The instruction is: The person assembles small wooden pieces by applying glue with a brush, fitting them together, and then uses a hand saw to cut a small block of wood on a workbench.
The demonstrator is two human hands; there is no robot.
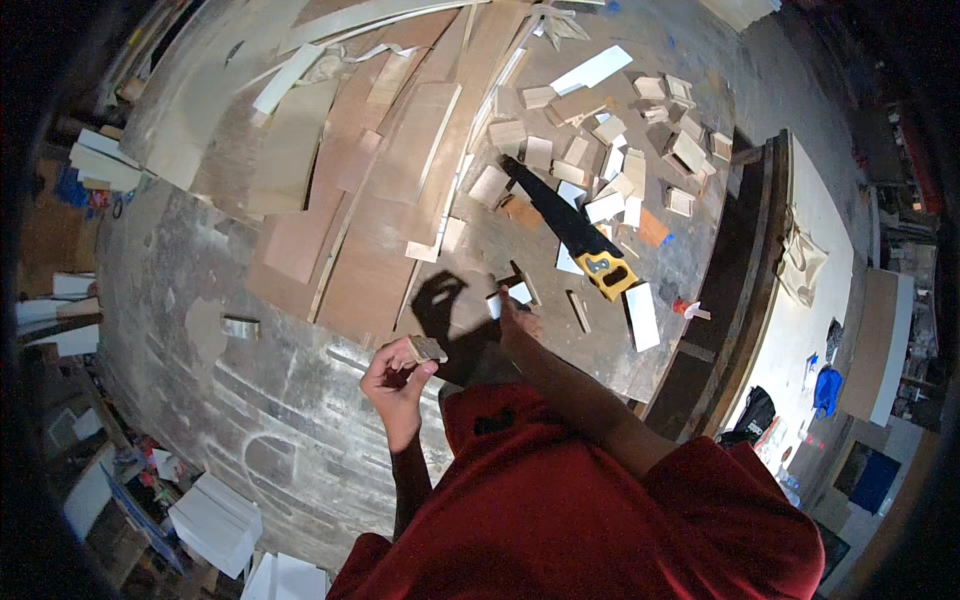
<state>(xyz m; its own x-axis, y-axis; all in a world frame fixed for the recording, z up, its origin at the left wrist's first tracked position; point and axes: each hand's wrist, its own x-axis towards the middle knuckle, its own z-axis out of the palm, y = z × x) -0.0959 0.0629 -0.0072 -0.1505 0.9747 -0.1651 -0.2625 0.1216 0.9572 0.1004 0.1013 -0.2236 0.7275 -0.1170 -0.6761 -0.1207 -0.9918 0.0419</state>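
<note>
Fingers [393,352] of the raised left hand [398,386] pinch a wood block [428,349]; the right hand [519,324] extends forward, its grip unclear.

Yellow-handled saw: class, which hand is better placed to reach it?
Probably the right hand: it is nearer the saw, while the left hand holds a small wooden piece.

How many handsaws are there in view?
1: the yellow-handled saw, lying among the wood pieces, ahead and to the right of the right hand. Others may be hidden in the dark edges of the picture.
</note>
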